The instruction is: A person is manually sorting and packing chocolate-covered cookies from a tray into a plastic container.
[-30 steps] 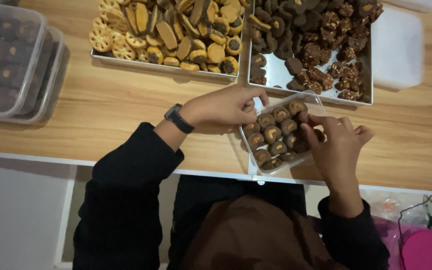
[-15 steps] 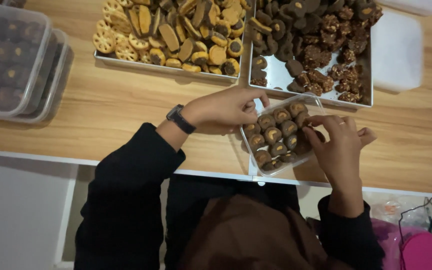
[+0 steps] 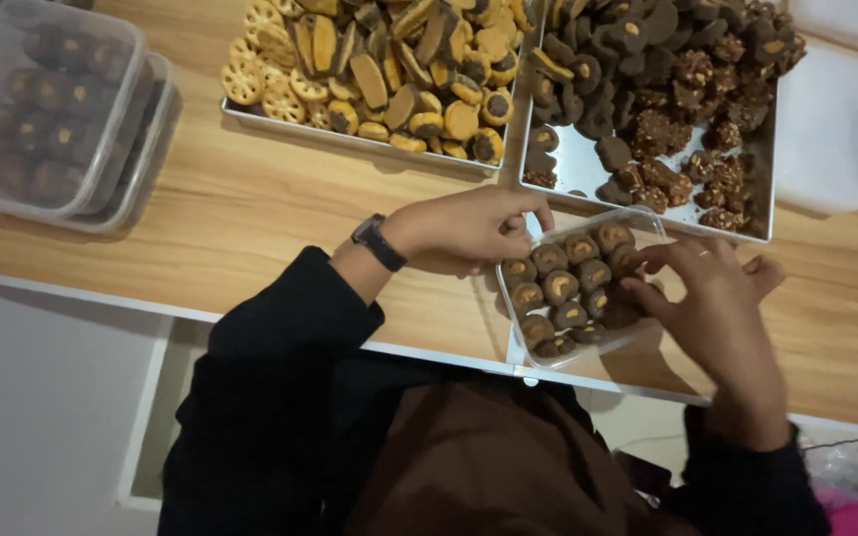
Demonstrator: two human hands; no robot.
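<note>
Two cookie trays (image 3: 638, 213) are sitting just behind the clear box (image 3: 576, 288) on the bench (image 3: 240, 223); lidded tubs (image 3: 47, 109) far left. Left hand (image 3: 474, 228) is gripping the box's rim, right hand (image 3: 712, 293) is pinching a cookie (image 3: 631, 260) inside, fingers narrow.

We seem to be in a home baking spot: a light wooden counter (image 3: 250, 213) carries metal trays of cookies (image 3: 638, 174) and lidded clear plastic tubs (image 3: 47, 109).

- Clear plastic box (image 3: 647, 226): dark brown round cookies (image 3: 560, 287) with tan centres.
- Light wooden desk (image 3: 250, 223): pale, streaked grain.
- Silver metal tray (image 3: 578, 169): chocolate-brown cookies.
- Black wristwatch (image 3: 377, 241), black sleeve (image 3: 280, 347).
</note>
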